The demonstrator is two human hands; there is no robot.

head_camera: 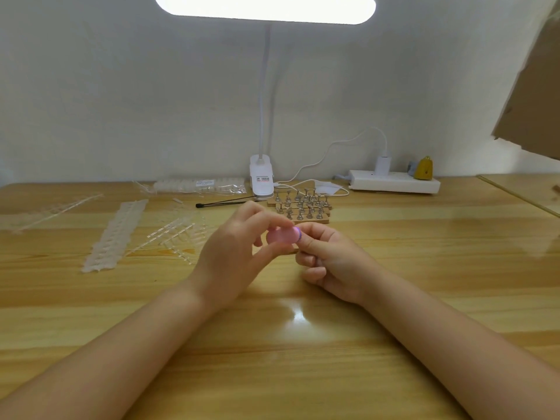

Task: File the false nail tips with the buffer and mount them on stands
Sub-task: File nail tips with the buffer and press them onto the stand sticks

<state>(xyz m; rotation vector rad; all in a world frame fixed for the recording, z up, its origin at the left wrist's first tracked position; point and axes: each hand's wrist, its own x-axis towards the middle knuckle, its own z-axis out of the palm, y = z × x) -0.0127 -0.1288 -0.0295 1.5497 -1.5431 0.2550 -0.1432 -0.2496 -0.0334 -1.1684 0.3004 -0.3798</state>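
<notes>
gripping the pink buffer (281, 236) between left hand (233, 256) and right hand (330, 262), near the stands (300, 206).

Pink buffer (283, 236) blurred, held above the table, small metal stands (300, 205) on wooden bases behind

Both hands (281, 250) around pink buffer (283, 236)

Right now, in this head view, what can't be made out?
- Nail tip: hidden or too small between the left hand and right hand; cannot confirm one is held.
- Pink buffer: motion-blurred, mostly covered by fingers.
- Stands: too small to tell whether tips are mounted.
- Clip lamp: head cut off by the top edge.
</notes>
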